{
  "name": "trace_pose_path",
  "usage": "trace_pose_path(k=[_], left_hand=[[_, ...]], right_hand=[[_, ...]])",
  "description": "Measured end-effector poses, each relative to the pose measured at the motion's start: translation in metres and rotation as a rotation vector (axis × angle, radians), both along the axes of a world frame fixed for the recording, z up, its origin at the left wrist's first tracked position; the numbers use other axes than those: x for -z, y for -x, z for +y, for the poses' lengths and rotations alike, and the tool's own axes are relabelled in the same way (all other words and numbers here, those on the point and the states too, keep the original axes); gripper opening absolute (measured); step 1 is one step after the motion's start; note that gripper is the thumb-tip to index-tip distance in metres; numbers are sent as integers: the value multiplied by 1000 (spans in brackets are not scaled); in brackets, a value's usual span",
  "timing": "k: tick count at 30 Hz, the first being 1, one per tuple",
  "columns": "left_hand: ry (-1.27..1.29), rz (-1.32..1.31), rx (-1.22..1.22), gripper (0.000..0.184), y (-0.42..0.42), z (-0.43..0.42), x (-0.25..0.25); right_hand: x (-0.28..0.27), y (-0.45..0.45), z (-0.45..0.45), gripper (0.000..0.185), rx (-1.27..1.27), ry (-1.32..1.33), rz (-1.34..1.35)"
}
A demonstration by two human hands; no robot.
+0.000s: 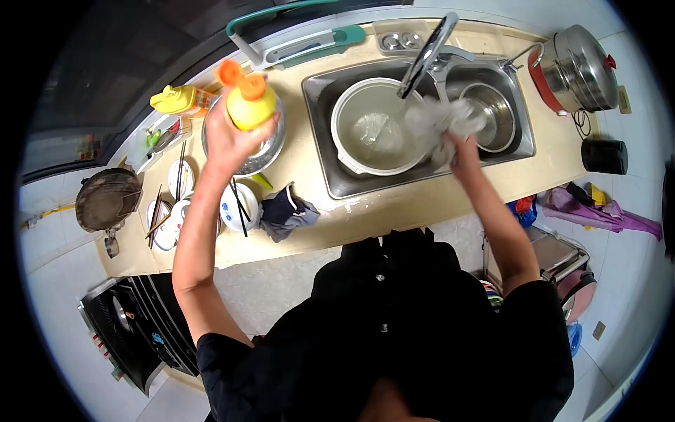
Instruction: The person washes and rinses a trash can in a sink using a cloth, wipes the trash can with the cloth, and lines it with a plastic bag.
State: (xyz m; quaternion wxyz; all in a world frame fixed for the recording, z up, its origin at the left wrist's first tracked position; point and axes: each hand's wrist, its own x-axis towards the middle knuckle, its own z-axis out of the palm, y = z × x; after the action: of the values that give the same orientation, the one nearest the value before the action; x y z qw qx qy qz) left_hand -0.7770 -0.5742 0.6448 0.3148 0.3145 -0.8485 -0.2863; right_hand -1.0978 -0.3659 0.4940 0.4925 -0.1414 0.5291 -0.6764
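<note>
My left hand (230,144) is closed round a yellow squeeze bottle (251,111) with an orange cap, held above a metal bowl (273,158) on the counter. A second orange cap (228,72) shows just behind it. My right hand (463,151) grips a whitish cloth (437,121), smeared by motion, over the divide between the two sink basins. Beneath and to the left of the cloth, a white pot (339,144) with cloudy water and a clear crumpled-looking patch sits in the left basin. A steel pot (503,126) stands in the right basin.
The chrome faucet (425,60) leans over the white pot. Bowls (235,218) with chopsticks and a dark cloth (288,214) lie on the left counter. Another yellow bottle (176,100) stands behind. A steel steamer (580,67) is at the right, a pan (107,199) far left.
</note>
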Motion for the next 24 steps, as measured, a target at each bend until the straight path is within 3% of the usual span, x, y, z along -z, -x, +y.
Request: trace_pose_path(k=[3, 4, 5, 9, 12, 20, 24], left_hand=[[-111, -97, -26, 52, -1, 27, 35], [-111, -116, -33, 53, 1, 36, 43], [-111, -136, -40, 55, 2, 44, 51], [-181, -193, -96, 57, 5, 71, 72], [-208, -227, -119, 48, 8, 84, 72], [-121, -321, -106, 43, 11, 100, 76], [-164, -370, -112, 44, 9, 105, 83]], right_hand=[[-16, 57, -43, 46, 75, 209, -57], [-14, 78, -60, 44, 75, 242, -188], [-37, 86, -71, 44, 87, 148, -143], [-23, 138, -119, 46, 20, 413, -350], [2, 164, -134, 49, -107, 564, -421], [84, 208, -113, 54, -71, 595, -452], [82, 215, -107, 50, -110, 544, -484]])
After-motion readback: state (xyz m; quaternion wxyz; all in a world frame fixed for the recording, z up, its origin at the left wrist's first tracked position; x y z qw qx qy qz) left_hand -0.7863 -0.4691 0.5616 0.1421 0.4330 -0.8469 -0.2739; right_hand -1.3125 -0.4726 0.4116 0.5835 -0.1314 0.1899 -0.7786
